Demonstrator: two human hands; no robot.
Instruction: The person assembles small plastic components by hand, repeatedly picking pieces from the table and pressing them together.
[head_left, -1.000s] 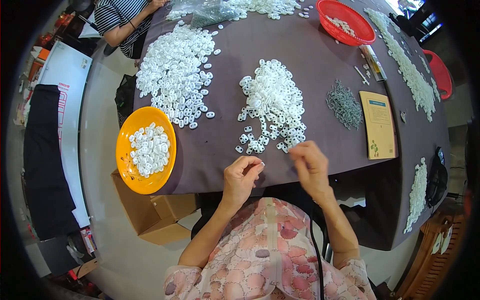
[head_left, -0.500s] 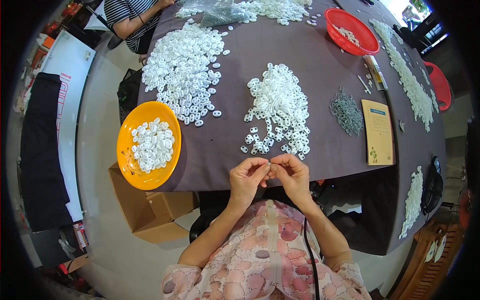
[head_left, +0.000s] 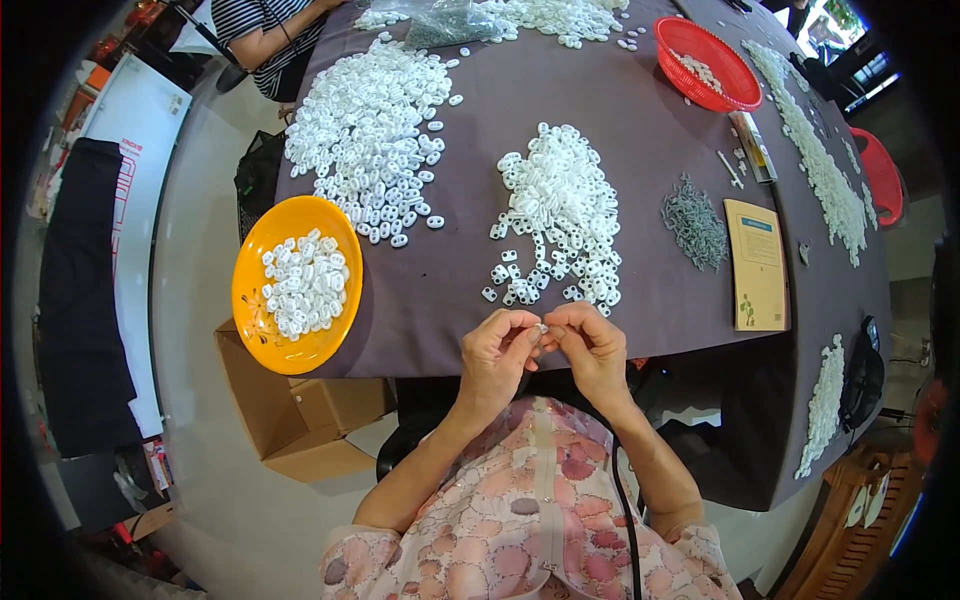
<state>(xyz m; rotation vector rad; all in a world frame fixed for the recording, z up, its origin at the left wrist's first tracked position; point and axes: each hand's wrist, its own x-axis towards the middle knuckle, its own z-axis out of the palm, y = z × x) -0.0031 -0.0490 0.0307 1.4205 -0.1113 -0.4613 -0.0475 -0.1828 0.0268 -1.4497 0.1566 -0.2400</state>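
Observation:
Just past the table's near edge, my left hand [head_left: 492,358] and my right hand [head_left: 596,362] meet fingertip to fingertip. Both are pinched closed on a small white plastic piece [head_left: 543,328], mostly covered by the fingers. Straight ahead of them lies a heap of small white two-holed plastic pieces [head_left: 560,190], with several loose ones at its near side. To the left, an orange plate [head_left: 250,325] holds more white pieces [head_left: 305,285]. Right of the heap is a pile of small grey pieces [head_left: 694,225], perhaps screws or pins.
White oval pieces [head_left: 370,130] spread over the dark tablecloth [head_left: 440,290] at the far left. A brown-covered booklet [head_left: 756,265] and a red basket [head_left: 738,75] are on the right. Below the plate stands an open cardboard box [head_left: 320,425]. Another person [head_left: 270,45] sits at the far left.
The fingers have shifted slightly, with the right hand a little further right, and a bit more of the white piece shows. The heaps look the same; the whole view has moved marginally.

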